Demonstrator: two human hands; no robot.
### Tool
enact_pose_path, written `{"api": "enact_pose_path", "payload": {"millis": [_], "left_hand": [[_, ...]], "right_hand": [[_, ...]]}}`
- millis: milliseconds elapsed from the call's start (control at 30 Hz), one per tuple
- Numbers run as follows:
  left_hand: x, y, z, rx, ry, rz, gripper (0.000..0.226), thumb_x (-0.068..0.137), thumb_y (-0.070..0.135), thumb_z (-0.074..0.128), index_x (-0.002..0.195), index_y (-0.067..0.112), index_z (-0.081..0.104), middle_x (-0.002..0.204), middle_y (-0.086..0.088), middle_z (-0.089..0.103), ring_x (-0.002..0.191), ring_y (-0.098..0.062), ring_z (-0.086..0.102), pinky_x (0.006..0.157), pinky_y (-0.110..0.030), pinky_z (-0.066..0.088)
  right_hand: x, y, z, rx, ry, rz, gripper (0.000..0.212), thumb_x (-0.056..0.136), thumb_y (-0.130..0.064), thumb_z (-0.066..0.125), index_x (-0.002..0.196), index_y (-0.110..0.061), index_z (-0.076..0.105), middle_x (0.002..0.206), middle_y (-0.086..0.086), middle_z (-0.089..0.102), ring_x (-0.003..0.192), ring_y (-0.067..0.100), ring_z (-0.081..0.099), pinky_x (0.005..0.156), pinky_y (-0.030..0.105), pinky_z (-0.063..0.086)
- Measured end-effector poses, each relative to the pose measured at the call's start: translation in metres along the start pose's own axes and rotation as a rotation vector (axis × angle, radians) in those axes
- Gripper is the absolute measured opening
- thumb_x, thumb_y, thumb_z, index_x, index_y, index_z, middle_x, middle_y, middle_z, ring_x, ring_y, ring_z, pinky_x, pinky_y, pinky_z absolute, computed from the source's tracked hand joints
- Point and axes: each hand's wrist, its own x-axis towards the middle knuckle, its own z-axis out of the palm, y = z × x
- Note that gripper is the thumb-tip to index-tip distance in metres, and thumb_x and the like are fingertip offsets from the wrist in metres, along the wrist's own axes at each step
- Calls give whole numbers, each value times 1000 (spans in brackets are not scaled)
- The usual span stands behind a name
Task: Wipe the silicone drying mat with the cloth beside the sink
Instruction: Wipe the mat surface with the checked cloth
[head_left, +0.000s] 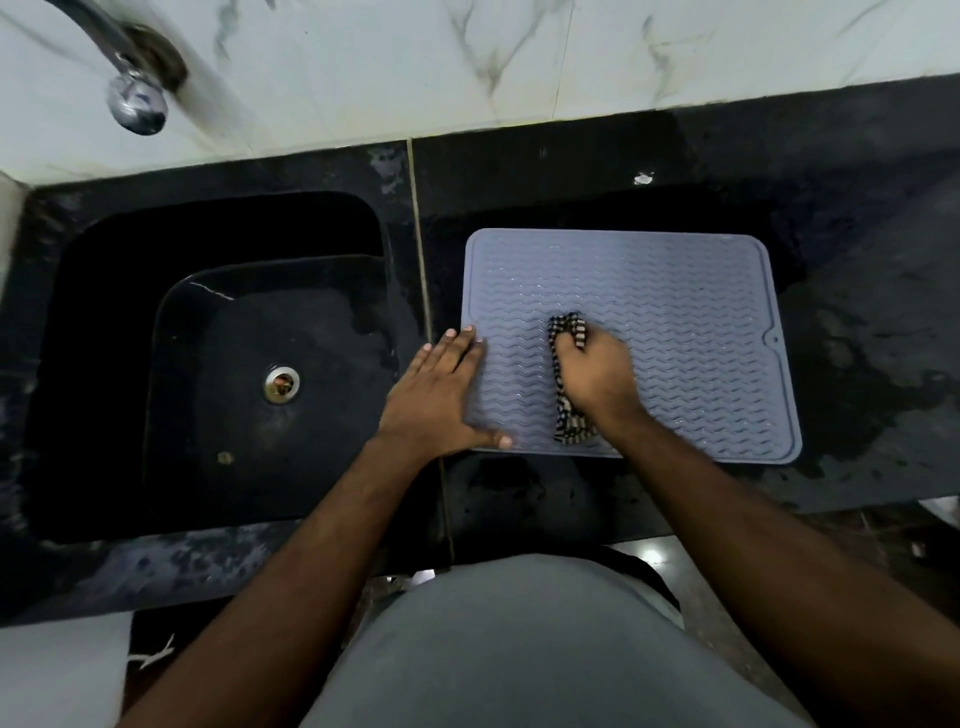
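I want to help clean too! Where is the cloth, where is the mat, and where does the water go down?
cloth (566, 332): head view, checked end sticking out above the right hand.
mat (675, 312): head view, bare wavy middle.
drain (281, 383): head view, metal ring in the sink floor.

2 bare forearms, no sleeves; grey garment (545, 649) over the torso.

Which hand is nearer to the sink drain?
The left hand. It lies flat on the mat's left edge, just right of the sink, near the drain. The right hand, gripping the cloth, is farther right, mid-mat.
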Motion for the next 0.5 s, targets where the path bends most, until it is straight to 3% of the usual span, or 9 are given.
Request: {"api": "enact_pose_path", "payload": {"millis": [200,300,500], "left_hand": [[-10,-10,6,19,14,3,131,65,94,51,162,22,-1,169,7,-11,153,-11,-19,123,-44,-16],[-9,-11,6,3,13,-9,133,62,95,51,162,24,-1,169,9,-10,153,-11,-20,122,-46,-16],[-9,-9,6,9,-1,-8,135,62,90,57,162,20,0,169,6,-8,154,-14,-15,124,-50,-10]], "right_hand": [[-6,-12,15,-45,84,46,43,93,-42,47,100,-7,70,94,17,73,86,35,67,74,38,50],[-12,-30,31,-51,16,-4,37,99,-35,49,104,-5,70,97,12,72,84,26,63,70,31,43],[-13,-43,55,16,-23,-37,34,98,-33,48,97,-7,70,93,14,72,87,32,66,77,35,49]]}}
